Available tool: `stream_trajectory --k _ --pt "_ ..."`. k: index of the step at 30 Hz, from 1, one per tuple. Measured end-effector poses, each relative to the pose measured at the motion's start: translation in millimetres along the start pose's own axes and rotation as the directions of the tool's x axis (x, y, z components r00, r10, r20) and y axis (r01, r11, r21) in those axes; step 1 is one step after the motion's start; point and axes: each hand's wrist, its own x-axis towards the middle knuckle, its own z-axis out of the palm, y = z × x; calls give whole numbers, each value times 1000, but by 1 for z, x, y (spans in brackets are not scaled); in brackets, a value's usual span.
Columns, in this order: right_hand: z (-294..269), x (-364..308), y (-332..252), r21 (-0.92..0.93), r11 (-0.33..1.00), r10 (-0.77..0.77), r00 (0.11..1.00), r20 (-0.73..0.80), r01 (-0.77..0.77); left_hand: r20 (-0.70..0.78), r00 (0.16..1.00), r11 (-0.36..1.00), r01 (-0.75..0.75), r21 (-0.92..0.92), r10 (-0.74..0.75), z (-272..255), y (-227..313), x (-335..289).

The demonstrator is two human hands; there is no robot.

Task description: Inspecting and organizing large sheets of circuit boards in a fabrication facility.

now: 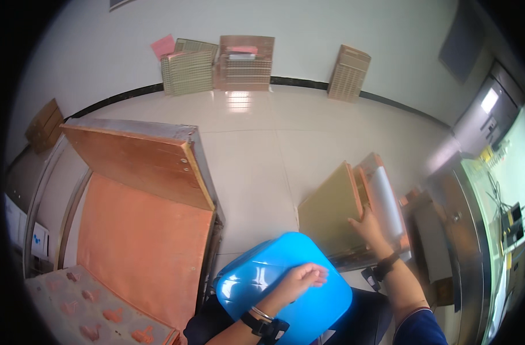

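My left hand hovers over a glossy blue plastic seat-like piece between my legs. Its fingers curl loosely inward, and nothing shows in them. On the right, my right hand is at the near edge of a flat tan-green panel that stands upright. The thumb lies on the panel's face, with the fingers around its edge, partly hidden. Just right of this panel stand an orange-brown board and a white sheet-like piece.
At the left stands an orange-lined wooden frame with a raised board; a grey sheet with orange shapes lies nearest. Grid-patterned panels lean on the far wall. A green-topped bench with cables flanks the right.
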Motion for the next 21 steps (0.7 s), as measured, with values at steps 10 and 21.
stream_trajectory --k 10,21 --pt "12 20 -32 150 971 140 953 270 -185 -288 934 977 -194 86 211 -22 51 -40" --pt "-98 -16 -92 52 990 -138 976 168 131 -230 952 979 -184 92 201 -35 43 -27"
